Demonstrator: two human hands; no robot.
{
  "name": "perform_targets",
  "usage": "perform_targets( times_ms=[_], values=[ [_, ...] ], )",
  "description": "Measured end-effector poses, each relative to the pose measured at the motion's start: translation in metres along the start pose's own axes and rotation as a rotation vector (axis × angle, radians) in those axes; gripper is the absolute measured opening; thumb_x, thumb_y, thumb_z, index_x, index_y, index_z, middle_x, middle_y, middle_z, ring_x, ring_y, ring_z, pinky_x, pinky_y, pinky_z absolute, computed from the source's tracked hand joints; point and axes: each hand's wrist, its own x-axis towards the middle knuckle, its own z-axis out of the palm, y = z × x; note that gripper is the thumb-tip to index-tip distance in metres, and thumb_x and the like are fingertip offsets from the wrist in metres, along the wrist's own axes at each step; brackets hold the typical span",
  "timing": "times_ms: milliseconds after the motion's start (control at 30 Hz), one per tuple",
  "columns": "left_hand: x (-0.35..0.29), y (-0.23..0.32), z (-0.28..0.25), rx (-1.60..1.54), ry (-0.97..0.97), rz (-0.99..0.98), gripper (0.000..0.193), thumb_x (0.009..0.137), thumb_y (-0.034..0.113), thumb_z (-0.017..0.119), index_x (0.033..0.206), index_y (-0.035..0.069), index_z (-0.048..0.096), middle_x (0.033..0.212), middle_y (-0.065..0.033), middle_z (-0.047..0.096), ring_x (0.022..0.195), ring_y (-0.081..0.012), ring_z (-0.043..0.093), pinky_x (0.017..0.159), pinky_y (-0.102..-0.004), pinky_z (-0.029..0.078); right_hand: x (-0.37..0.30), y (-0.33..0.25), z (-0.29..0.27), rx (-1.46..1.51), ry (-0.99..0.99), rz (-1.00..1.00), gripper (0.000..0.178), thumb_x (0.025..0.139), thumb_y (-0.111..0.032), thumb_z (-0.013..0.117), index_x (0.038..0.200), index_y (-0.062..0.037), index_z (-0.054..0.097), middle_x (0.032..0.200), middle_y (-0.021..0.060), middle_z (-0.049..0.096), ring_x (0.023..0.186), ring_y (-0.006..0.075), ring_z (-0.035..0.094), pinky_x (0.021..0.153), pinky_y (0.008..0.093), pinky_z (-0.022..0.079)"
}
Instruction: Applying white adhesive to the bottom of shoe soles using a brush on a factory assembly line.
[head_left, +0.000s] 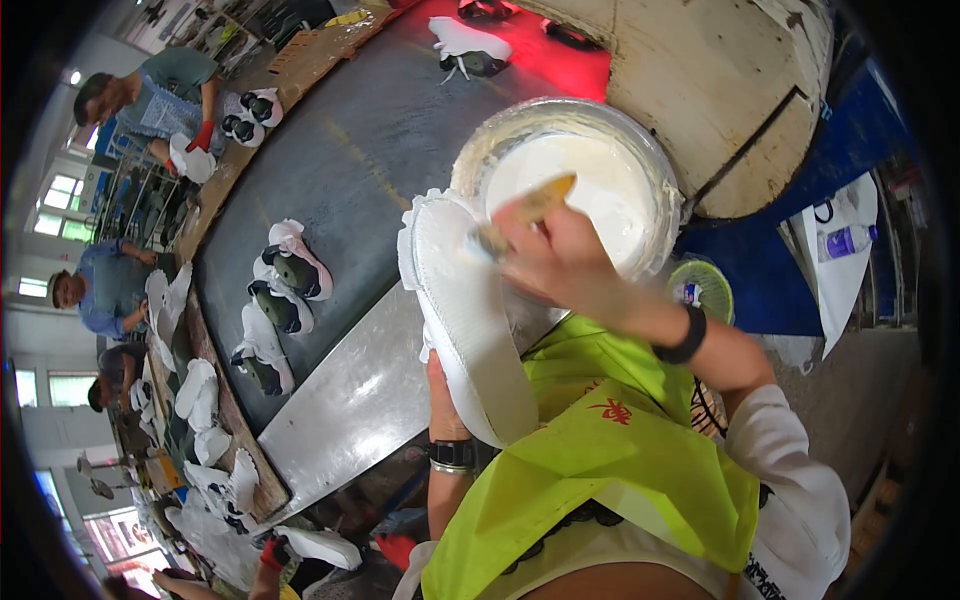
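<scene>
- Head view: white shoe sole (465, 320) held up over the surface (350, 400), gripped from below by left hand (440, 385), mostly hidden.
- Right hand (560, 255) clenched on brush (525, 212), bristles at sole's toe end.
- Bowl of white glue (570, 180) just behind.
- Est. progress: coating underway; how much is covered, can't tell.

White shoe sole (463, 320) held upright, wooden-handled brush (520, 217) touching its upper end.

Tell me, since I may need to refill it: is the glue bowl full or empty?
Fairly full. The round bowl shows a broad white pool of liquid reaching close to its crusted rim; its depth cannot be told. The right hand holds a brush over it.
</scene>
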Motion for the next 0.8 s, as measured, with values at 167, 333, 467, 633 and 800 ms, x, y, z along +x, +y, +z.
perform_targets(
  times_ms=[167, 333, 467, 633, 800],
  values=[
    [0.0, -0.007, -0.012, -0.198, -0.055, -0.04, 0.058, 0.095, 0.043, 0.04, 0.137, 0.003, 0.035, 0.125, -0.0159, 0.053, 0.108, -0.0283, 0.057, 0.091, -0.0393, 0.05, -0.001, -0.017, -0.004, 0.176, -0.145, 0.104, 0.022, 0.092, -0.017, 0.055, 0.095, 0.0049, 0.059, 0.079, 0.0109, 0.062, 0.071, 0.0154, 0.062, 0.066, 0.028, 0.049],
    [-0.002, -0.013, -0.028, -0.11, -0.037, -0.01, 0.055, 0.096, 0.036, 0.044, 0.138, 0.001, 0.034, 0.129, -0.0167, 0.051, 0.112, -0.0286, 0.056, 0.094, -0.0412, 0.048, 0.038, -0.016, -0.003, 0.06, -0.026, 0.041, 0.02, 0.09, -0.013, 0.055, 0.097, 0.0056, 0.058, 0.078, 0.0093, 0.061, 0.069, 0.0133, 0.058, 0.064, 0.0276, 0.048],
    [-0.007, -0.008, -0.023, 0.047, -0.012, 0.104, 0.058, 0.093, 0.035, 0.049, 0.137, 0.001, 0.033, 0.128, -0.0159, 0.051, 0.11, -0.0271, 0.057, 0.092, -0.0398, 0.049, 0.031, -0.03, -0.003, -0.064, -0.109, 0.038, 0.022, 0.09, -0.014, 0.055, 0.097, 0.007, 0.058, 0.079, 0.0102, 0.061, 0.071, 0.0156, 0.057, 0.067, 0.0296, 0.047],
    [-0.013, -0.001, -0.019, 0.061, -0.023, 0.093, 0.06, 0.091, 0.035, 0.052, 0.137, 0.001, 0.033, 0.126, -0.0149, 0.052, 0.108, -0.0256, 0.058, 0.09, -0.0381, 0.049, 0.009, -0.052, -0.013, -0.054, -0.31, 0.119, 0.025, 0.09, -0.017, 0.055, 0.095, 0.0074, 0.059, 0.079, 0.0133, 0.062, 0.076, 0.0166, 0.058, 0.069, 0.0322, 0.046],
    [-0.015, 0.0, -0.016, 0.133, -0.046, 0.137, 0.061, 0.089, 0.031, 0.058, 0.137, 0.002, 0.034, 0.124, -0.0134, 0.053, 0.105, -0.0244, 0.059, 0.086, -0.0362, 0.051, 0.021, -0.05, -0.019, -0.153, -0.48, 0.066, 0.024, 0.091, -0.019, 0.057, 0.096, 0.0049, 0.06, 0.079, 0.0054, 0.059, 0.068, 0.0089, 0.052, 0.061, 0.0267, 0.044]
  ],
)
